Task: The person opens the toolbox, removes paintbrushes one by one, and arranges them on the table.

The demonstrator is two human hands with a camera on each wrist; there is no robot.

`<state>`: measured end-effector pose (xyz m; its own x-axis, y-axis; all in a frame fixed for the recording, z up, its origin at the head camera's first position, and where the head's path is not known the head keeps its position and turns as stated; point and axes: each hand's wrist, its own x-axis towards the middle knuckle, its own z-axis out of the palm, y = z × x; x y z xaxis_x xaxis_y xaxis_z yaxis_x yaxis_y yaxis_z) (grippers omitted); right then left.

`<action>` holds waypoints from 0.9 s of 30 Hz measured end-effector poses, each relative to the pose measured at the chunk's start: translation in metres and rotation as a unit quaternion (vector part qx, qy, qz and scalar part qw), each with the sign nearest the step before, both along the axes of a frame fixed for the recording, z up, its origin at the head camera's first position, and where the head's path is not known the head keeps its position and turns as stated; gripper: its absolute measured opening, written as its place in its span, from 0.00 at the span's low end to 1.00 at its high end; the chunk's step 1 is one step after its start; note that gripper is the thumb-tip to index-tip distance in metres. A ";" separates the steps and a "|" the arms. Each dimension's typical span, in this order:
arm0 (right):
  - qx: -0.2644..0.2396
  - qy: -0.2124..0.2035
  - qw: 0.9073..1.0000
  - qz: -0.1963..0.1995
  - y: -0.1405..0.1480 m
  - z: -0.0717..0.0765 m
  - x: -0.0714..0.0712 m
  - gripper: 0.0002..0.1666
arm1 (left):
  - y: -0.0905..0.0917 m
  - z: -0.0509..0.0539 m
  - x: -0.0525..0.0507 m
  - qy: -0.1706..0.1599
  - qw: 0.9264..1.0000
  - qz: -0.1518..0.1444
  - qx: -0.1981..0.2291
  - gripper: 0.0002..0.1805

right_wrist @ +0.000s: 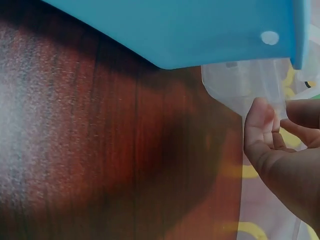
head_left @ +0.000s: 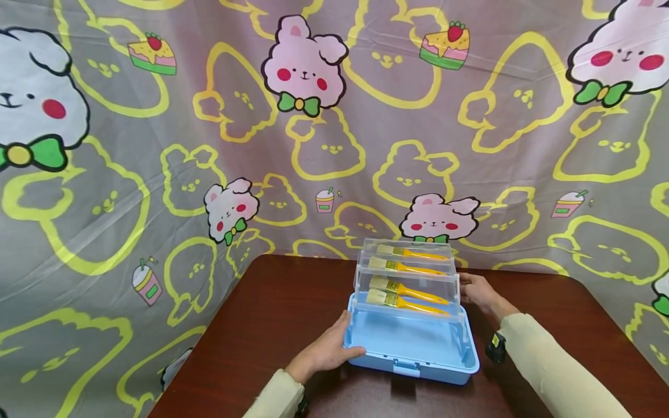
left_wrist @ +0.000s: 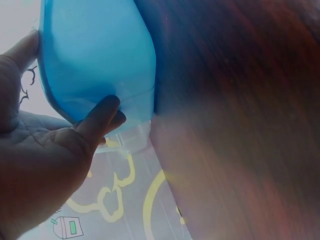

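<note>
A light blue box (head_left: 413, 342) stands on the table with clear tiered trays (head_left: 407, 278) raised at its back. Yellow-handled brushes (head_left: 413, 268) lie in the tiers. My left hand (head_left: 326, 347) holds the box's left side, thumb at the front rim; in the left wrist view that hand (left_wrist: 55, 145) rests its fingers against the blue wall (left_wrist: 105, 55). At the right rear, my right hand (head_left: 478, 292) is at the edge of the clear part. The right wrist view shows its curled fingers (right_wrist: 260, 120) gripping the clear plastic (right_wrist: 235, 85) beside the blue wall (right_wrist: 200, 30).
The dark red-brown table (head_left: 272, 302) extends on both sides of the box. A patterned cloth (head_left: 313, 145) with cartoon rabbits hangs behind it and along the left. The box's front latch (head_left: 406, 368) faces the near side.
</note>
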<state>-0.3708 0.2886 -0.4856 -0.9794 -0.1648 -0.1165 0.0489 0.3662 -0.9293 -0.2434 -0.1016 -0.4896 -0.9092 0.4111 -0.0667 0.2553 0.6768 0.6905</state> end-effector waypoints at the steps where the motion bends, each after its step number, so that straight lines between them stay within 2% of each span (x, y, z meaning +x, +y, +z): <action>1: -0.003 0.001 1.000 0.000 0.000 -0.001 0.000 0.30 | 0.000 0.000 0.000 -0.002 1.000 0.000 0.001 0.52; 14: 0.008 0.018 1.000 0.003 -0.001 -0.010 -0.001 0.28 | 0.001 0.000 0.001 -0.005 1.000 0.003 -0.002 0.53; 23: 0.025 0.012 0.999 -0.022 0.006 -0.008 0.004 0.29 | 0.005 0.001 0.000 0.011 1.000 -0.001 -0.010 0.52; 27: 0.075 0.033 0.996 -0.028 0.010 0.000 0.013 0.32 | 0.006 0.002 0.000 0.023 1.000 -0.001 -0.009 0.52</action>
